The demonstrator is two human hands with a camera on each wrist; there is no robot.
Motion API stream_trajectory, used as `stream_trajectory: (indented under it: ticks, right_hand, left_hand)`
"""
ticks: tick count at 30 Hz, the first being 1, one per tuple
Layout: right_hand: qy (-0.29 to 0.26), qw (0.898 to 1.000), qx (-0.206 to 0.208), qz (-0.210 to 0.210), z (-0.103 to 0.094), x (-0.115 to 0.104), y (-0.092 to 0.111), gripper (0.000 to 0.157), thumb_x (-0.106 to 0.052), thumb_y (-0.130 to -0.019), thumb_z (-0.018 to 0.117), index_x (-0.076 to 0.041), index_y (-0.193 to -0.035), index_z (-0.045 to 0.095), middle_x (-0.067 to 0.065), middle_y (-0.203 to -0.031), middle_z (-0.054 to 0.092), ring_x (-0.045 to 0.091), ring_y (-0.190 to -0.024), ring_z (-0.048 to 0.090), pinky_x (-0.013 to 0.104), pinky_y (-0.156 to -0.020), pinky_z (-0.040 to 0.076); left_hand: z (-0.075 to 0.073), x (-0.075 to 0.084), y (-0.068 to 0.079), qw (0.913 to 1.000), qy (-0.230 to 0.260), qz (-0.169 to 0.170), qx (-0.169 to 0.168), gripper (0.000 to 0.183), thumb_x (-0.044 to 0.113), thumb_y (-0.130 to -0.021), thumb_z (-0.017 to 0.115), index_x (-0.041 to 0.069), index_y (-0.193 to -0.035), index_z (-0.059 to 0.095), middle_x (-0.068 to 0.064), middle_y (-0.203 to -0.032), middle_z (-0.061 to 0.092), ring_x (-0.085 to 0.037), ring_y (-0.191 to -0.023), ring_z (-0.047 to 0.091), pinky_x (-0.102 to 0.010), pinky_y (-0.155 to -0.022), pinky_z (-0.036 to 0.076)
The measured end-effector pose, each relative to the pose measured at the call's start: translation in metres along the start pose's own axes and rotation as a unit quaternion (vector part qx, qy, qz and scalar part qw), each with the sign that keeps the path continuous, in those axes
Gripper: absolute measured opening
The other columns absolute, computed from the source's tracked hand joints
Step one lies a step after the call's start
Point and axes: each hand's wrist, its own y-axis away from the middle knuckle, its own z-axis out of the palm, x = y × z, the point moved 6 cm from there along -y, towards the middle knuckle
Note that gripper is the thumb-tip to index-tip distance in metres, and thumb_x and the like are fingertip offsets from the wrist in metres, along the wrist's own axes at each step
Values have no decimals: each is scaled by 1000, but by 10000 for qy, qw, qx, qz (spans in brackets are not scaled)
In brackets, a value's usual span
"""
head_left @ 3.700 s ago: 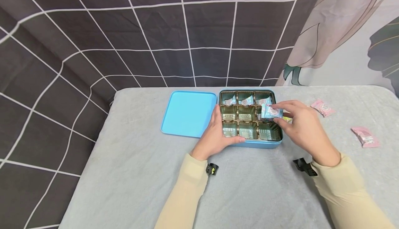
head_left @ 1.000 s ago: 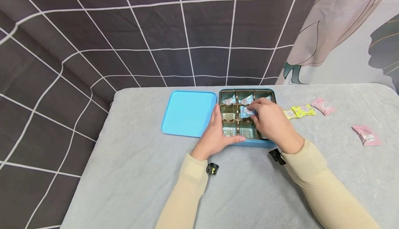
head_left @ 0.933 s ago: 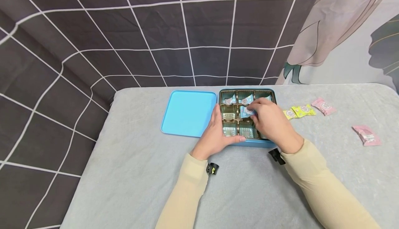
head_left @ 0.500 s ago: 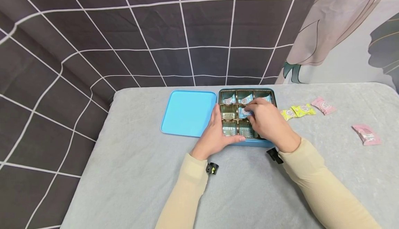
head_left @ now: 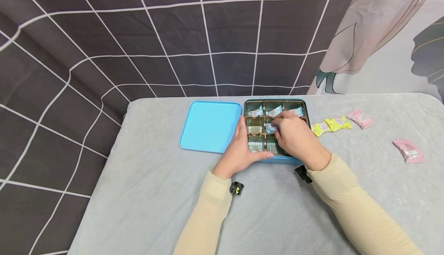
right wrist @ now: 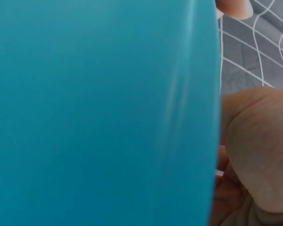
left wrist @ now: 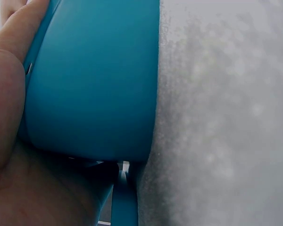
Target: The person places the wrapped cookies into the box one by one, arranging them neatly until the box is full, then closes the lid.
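Note:
A blue tin box with a gold divided tray stands near the table's back edge. My left hand rests against its front left corner, fingers extended along the left side and thumb along the front rim. In the tray's middle compartment, my right hand pinches a blue wrapped candy, partly covered by the fingers. Blue candies also lie in the back-row compartments. The right hand hides the right part of the middle and front rows. Blue tin wall fills much of both wrist views.
The light-blue lid lies left of the box. To its right are two yellow candies, a pink candy and another pink candy farther off. Grey cloth covers the table; a dark gridded curtain hangs behind.
The right hand has moved left with a blue candy, from above the right column into the middle compartment, and lowered it slightly. This uncovers the yellow candies. The left hand stays put.

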Motion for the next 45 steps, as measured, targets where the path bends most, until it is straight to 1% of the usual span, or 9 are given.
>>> stream_trajectory:
  ticks: [8, 17, 20, 22, 27, 31, 39, 45]
  right_hand:
    - [75, 10000, -8, -64, 3, -2, -1, 18, 3, -89, 67, 11, -104, 72, 25, -109, 66, 38, -97, 66, 51, -83, 55]
    - [154, 9995, -113, -245, 7, -4, -3, 16, 1, -94, 63, 12, -100, 72, 25, -106, 67, 37, -98, 64, 49, -83, 55]
    - [142, 9995, -118, -250, 7, -5, -3, 15, 2, -94, 62, 12, -100, 72, 25, -106, 67, 37, -99, 64, 48, -83, 55]
    - [117, 9995, -52, -275, 7, -5, -3, 16, 3, -95, 60, 12, -100, 72, 26, -106, 67, 37, -100, 64, 48, -84, 55]
    - [66, 9996, 26, -283, 7, -6, -2, 20, 9, -93, 53, 15, -102, 71, 28, -109, 66, 39, -104, 64, 47, -84, 56]
    - [28, 9997, 39, -226, 7, -6, -1, 22, 11, -93, 52, 15, -104, 70, 28, -110, 66, 39, -104, 63, 47, -85, 56]
    - [-75, 9999, 112, -36, 8, -5, -1, 21, 5, -96, 54, 15, -104, 71, 29, -114, 64, 40, -106, 62, 49, -86, 55]
    - [-98, 9998, 155, 71, 7, -5, 0, 22, 2, -98, 55, 15, -105, 71, 30, -114, 61, 39, -104, 61, 48, -84, 54]
  left_hand:
    - [0, 0, 0, 10000, -14, 68, 19, 133, 52, -78, 84, 12, -160, -14, -8, -168, -12, -18, -153, 2, -41, -120, 24]
    - [1, 0, 0, 10000, -28, 34, 40, 134, 53, -78, 84, 13, -160, -13, -8, -169, -11, -19, -153, 4, -42, -119, 25]
    - [1, 0, 0, 10000, -19, 40, 25, 134, 53, -78, 84, 14, -160, -14, -7, -169, -12, -19, -153, 4, -42, -119, 25]
    - [1, 0, -1, 10000, -29, 70, 38, 134, 53, -78, 84, 14, -160, -14, -7, -169, -11, -19, -153, 4, -41, -119, 25]
    - [0, 1, -1, 9998, -106, 142, 87, 135, 54, -77, 84, 12, -160, -13, -8, -169, -11, -18, -153, 4, -40, -119, 25]
    - [0, 1, 0, 9998, -105, 121, 76, 135, 54, -77, 84, 11, -161, -12, -8, -169, -11, -18, -153, 4, -41, -119, 25]
    - [0, 2, 0, 9999, -105, 107, 70, 135, 55, -77, 84, 13, -160, -13, -7, -169, -11, -18, -153, 3, -41, -119, 24]
    - [0, 1, 0, 9999, -93, 123, 78, 135, 54, -77, 84, 12, -161, -13, -8, -169, -11, -18, -153, 3, -41, -119, 24]
